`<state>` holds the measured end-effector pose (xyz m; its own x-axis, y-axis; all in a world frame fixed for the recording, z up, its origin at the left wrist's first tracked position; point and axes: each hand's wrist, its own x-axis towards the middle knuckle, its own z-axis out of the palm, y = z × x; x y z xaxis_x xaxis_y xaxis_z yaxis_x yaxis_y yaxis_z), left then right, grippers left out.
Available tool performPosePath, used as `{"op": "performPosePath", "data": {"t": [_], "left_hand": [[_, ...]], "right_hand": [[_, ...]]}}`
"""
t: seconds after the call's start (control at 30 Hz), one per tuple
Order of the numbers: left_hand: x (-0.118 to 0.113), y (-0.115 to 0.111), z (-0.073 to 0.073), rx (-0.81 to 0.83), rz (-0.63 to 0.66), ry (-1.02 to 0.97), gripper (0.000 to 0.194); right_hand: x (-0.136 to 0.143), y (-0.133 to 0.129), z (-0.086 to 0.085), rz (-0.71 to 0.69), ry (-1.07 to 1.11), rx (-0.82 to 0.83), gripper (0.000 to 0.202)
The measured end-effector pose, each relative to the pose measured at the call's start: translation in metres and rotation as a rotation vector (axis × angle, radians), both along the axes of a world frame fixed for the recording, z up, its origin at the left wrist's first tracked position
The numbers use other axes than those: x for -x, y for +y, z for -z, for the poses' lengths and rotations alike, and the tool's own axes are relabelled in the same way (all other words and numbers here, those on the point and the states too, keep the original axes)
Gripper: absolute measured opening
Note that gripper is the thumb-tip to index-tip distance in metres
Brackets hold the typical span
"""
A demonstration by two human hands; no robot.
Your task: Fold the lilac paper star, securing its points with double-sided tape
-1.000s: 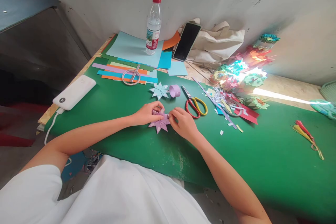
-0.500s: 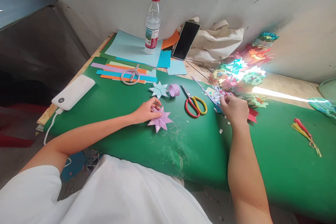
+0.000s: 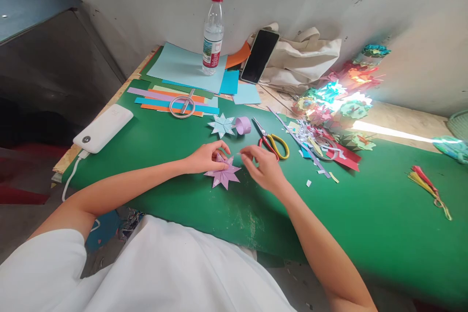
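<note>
Pinched in my left hand (image 3: pixel 209 157) is a purple folded paper star (image 3: pixel 225 174), held low over the green mat (image 3: pixel 175 195). My right hand (image 3: pixel 262 168) is closed just right of the star, fingertips together on a small pale piece too tiny to name. Beyond the hands lie a light blue paper star (image 3: pixel 221 126) and a purple paper ring (image 3: pixel 243 126). Scissors with red and yellow handles (image 3: pixel 272 141) rest slightly open behind my right hand.
Paper scraps (image 3: pixel 310 136) and a roll of tape (image 3: pixel 324 148) lie to the right. Colored strips (image 3: pixel 157 100), a water bottle (image 3: pixel 212 34), a phone (image 3: pixel 260 56) and paper lantern crafts (image 3: pixel 336 97) stand at the back. A power bank (image 3: pixel 104 129) sits left, tassels (image 3: pixel 426 183) far right.
My right hand has come from the scrap pile leftward to the purple star, uncovering the tape roll and scraps. My left hand still holds the star, shifted very slightly.
</note>
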<state>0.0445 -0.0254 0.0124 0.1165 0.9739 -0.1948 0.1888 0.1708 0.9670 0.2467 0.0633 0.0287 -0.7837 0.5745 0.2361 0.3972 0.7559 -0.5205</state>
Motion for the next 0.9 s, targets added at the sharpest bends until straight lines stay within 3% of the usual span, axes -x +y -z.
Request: {"op": "performPosePath", "data": {"t": [0.13,0.43,0.7,0.9], "left_hand": [[-0.001,-0.001,0.000,-0.016,0.059,0.016,0.038],[0.000,0.001,0.005,-0.032,0.025,-0.007,0.031],[0.001,0.002,0.007,-0.015,-0.022,-0.007,0.029],[0.000,0.003,0.005,-0.009,-0.059,0.009,0.029]], "right_hand": [[0.011,-0.018,0.008,-0.080,0.046,0.031,0.016],[0.011,-0.016,0.014,-0.086,0.127,0.035,0.015],[0.009,-0.014,0.012,0.023,0.215,-0.051,0.018],[0.009,-0.015,0.009,-0.044,0.178,-0.160,0.018]]}}
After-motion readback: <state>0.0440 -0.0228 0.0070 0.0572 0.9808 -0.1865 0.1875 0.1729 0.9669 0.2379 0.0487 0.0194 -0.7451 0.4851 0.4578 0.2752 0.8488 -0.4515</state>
